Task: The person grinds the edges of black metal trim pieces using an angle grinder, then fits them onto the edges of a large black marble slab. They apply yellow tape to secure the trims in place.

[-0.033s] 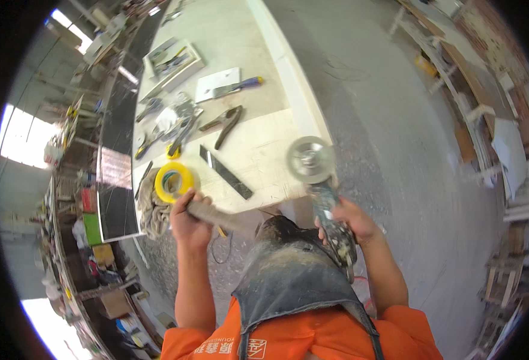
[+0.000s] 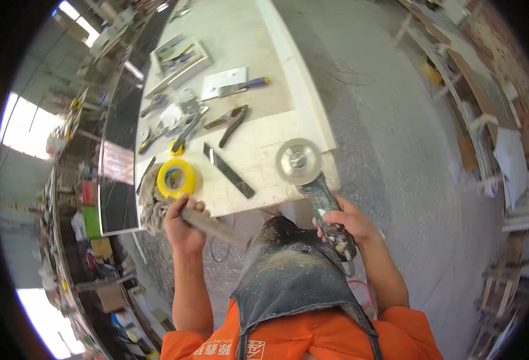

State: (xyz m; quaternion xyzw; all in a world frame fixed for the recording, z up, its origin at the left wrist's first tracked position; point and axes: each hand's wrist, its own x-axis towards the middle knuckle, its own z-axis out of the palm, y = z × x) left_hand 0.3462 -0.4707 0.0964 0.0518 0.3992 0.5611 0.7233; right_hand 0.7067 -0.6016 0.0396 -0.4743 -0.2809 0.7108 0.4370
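My left hand point(image 2: 184, 229) grips one end of a thin, flat greyish-brown strip point(image 2: 215, 230), blurred and pointing right over the apron. In my right hand point(image 2: 353, 222) is an angle grinder point(image 2: 319, 199), held by its dark, dusty body. Its round disc point(image 2: 299, 161) faces up above the table's near right corner. Just beyond my left hand, a yellow roll of tape point(image 2: 190, 180) rests on a crumpled grey cloth point(image 2: 151, 204). A dark flat strip point(image 2: 231, 172) lies between tape and grinder, with a spring clamp point(image 2: 234, 125) behind it.
Farther along the pale worktable point(image 2: 264, 129) lie a scraper with a blue handle point(image 2: 256, 83), a white plate point(image 2: 215, 79) and an open tray of tools point(image 2: 202, 61). Cluttered shelves point(image 2: 66, 264) line the left. Boards lean by a rack point(image 2: 480, 120) at right.
The grinder's disc has shifted slightly left and the right hand a little with it. My left hand has dropped slightly, still gripping the strip. The whole view has shifted a little.
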